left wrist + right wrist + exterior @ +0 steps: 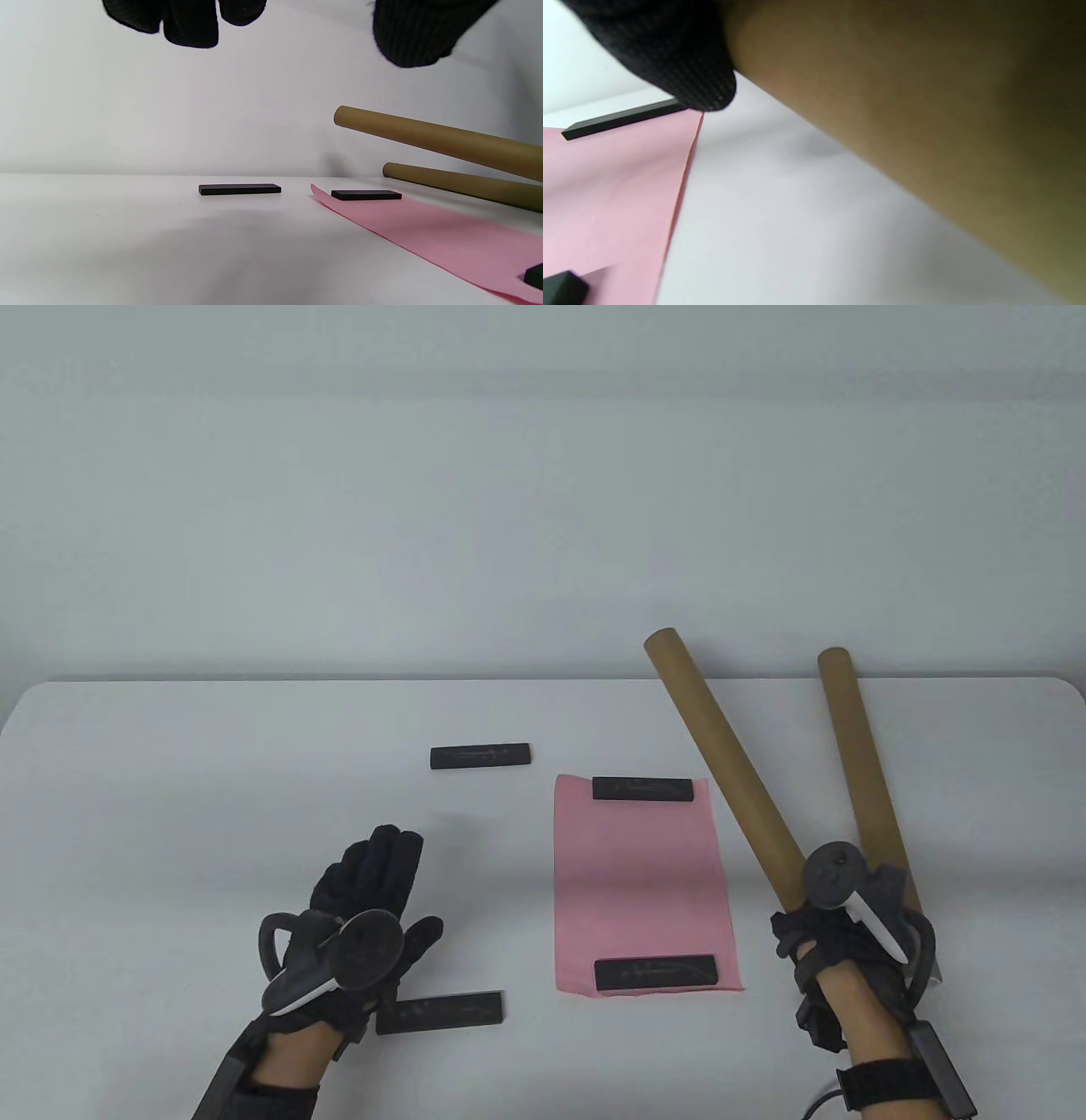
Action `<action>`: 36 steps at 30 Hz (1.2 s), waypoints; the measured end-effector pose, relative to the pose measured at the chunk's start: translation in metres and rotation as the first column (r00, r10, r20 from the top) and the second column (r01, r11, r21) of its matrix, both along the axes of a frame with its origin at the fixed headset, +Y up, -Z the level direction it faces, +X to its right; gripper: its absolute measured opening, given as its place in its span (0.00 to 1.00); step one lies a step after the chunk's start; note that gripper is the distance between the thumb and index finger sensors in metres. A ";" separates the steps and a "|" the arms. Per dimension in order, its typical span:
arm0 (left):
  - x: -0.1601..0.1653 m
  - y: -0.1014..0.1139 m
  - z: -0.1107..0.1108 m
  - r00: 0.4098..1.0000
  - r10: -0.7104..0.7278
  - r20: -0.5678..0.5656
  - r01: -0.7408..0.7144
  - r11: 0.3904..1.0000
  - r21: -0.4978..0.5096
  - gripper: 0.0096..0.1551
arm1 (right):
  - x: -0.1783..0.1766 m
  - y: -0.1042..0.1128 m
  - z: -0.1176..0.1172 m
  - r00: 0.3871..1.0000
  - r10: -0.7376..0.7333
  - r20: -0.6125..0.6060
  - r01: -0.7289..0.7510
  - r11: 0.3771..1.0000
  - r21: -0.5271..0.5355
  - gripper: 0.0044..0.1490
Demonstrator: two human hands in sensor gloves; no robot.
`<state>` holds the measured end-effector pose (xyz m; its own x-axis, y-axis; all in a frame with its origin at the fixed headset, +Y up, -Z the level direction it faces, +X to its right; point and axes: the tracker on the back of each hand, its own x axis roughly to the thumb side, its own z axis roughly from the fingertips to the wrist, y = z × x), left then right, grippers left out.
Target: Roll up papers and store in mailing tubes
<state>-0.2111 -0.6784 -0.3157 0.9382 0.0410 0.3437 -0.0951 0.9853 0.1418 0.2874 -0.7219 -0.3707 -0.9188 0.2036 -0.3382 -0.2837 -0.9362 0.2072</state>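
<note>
Table view first: the right hand grips the near end of a brown mailing tube, fingers curled round it, and the tube angles up off the white table with its far end raised toward the wall. A second tube lies just right of it, and from here its near end runs in behind the right hand. The left hand hovers low over the table with fingers straight and together, holding nothing. Between the hands lies the pink paper, flat, pinned by a black bar at its far edge and another black bar at its near edge. Two loose bars sit on bare table: one far bar left of the paper, one near bar just beside the left wrist.

Left wrist view: gloved fingertips hang in from the top, spread and free. The lifted tube slants above the resting tube. The pink sheet lies flat under its bar, the loose bar to its left.

Right wrist view: the held tube fills the frame, a gloved fingertip wrapped on it. Below, the paper's edge and a bar on it.
</note>
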 end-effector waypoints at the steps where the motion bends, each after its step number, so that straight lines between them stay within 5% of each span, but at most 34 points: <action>1: -0.001 0.000 0.000 1.000 -0.006 -0.005 0.006 1.000 -0.001 0.58 | -0.002 -0.002 -0.006 0.999 -0.019 0.028 0.020 1.000 -0.023 0.57; 13: -0.011 -0.002 -0.004 1.000 0.021 -0.024 -0.021 1.000 -0.019 0.57 | -0.011 -0.014 -0.063 0.975 0.007 0.220 0.044 0.973 -0.226 0.58; 36: -0.008 -0.007 -0.005 1.000 0.009 -0.021 -0.010 0.999 -0.044 0.57 | -0.020 -0.041 -0.078 0.962 0.164 0.219 -0.108 0.963 -0.248 0.58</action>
